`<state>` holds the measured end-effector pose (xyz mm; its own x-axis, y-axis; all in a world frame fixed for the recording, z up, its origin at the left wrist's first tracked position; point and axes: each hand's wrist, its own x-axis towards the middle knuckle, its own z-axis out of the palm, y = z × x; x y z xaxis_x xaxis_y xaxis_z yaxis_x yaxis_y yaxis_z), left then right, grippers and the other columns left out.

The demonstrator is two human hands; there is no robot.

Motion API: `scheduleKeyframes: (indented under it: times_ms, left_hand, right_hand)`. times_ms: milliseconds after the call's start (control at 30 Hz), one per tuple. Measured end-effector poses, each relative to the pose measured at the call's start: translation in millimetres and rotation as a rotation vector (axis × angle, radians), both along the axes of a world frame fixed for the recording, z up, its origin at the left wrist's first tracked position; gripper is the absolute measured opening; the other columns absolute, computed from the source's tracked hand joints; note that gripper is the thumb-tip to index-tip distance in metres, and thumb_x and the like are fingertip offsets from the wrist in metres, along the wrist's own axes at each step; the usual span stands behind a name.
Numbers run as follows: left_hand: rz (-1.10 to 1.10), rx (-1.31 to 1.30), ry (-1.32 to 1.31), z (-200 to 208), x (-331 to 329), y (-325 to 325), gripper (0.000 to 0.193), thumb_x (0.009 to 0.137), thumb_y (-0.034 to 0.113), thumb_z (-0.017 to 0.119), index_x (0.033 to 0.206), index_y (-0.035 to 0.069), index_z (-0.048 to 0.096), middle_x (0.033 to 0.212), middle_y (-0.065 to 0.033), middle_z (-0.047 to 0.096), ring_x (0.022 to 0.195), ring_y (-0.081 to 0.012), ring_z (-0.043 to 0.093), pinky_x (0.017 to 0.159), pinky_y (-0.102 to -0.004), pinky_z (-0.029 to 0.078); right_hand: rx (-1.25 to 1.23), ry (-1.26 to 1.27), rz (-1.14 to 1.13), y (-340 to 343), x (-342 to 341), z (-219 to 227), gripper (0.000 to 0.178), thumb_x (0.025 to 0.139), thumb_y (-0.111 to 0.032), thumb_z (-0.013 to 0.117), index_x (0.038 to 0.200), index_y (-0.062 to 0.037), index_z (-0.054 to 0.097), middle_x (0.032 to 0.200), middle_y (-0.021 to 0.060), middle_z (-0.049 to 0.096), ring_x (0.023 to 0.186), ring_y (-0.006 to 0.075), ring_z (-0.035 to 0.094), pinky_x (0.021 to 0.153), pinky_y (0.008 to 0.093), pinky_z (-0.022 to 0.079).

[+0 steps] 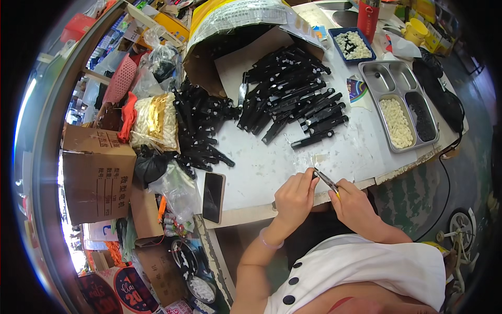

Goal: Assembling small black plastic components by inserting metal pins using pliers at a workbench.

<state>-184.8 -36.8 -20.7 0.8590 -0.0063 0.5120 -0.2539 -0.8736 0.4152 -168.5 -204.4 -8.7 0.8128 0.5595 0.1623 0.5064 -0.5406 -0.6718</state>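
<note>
Near the table's front edge, my left hand is closed around a narrow black piece, most of it hidden by the fingers. My right hand grips a slim metal hand tool with a yellow handle, which looks like pliers. Its tip meets the black piece between my two hands. Beyond them, several long black plastic pieces lie in rows on the white tabletop. More of them form a heap to the left.
At the right, a metal compartment tray holds small white and black parts. Behind it stand a blue tray of white bits and a red bottle. A phone lies at the front left. Cardboard boxes and bags crowd the left side.
</note>
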Motion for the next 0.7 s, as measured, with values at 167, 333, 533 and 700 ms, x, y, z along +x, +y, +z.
scheduleKeyframes:
  times_ms: [167,333,533,700]
  left_hand:
    - [-0.008,0.013,-0.001,-8.4,5.9,0.4,0.022,0.083,0.013,0.065,0.101,0.002,0.06,0.068,-0.0055,0.054,0.057,-0.0198,0.053,0.048,-0.0309,0.041]
    - [0.023,0.085,0.082,-14.5,7.9,-2.8,0.02,0.084,0.013,0.063,0.101,0.003,0.061,0.07,-0.0069,0.056,0.058,-0.022,0.056,0.049,-0.0316,0.043]
    - [-0.016,-0.321,0.24,-26.4,10.9,-2.9,0.019,0.086,0.011,0.061,0.102,-0.001,0.061,0.071,-0.0182,0.056,0.06,-0.0314,0.056,0.056,-0.0373,0.044]
    - [-0.076,-0.703,0.459,-19.3,2.7,13.0,0.019,0.092,0.017,0.057,0.096,-0.001,0.062,0.063,-0.0069,0.055,0.055,-0.0155,0.051,0.051,-0.0271,0.038]
  right_hand:
    - [-0.034,0.065,-0.012,0.6,0.7,-3.1,0.022,0.089,-0.012,0.056,0.077,0.0058,0.053,0.081,0.0158,0.05,0.069,0.03,0.053,0.06,0.0365,0.047]
    - [-0.005,0.182,-0.004,0.2,5.0,-18.8,0.022,0.091,-0.011,0.053,0.078,0.0074,0.053,0.08,0.0195,0.052,0.065,0.0354,0.055,0.059,0.0394,0.047]
    - [-0.106,0.172,-0.036,2.1,5.9,-25.5,0.023,0.091,-0.012,0.053,0.077,0.006,0.053,0.08,0.0192,0.053,0.066,0.037,0.056,0.059,0.0417,0.046]
    - [0.019,0.052,0.022,-2.6,16.6,-29.0,0.019,0.087,-0.014,0.058,0.077,0.0028,0.054,0.078,0.0154,0.053,0.069,0.0337,0.056,0.061,0.0399,0.047]
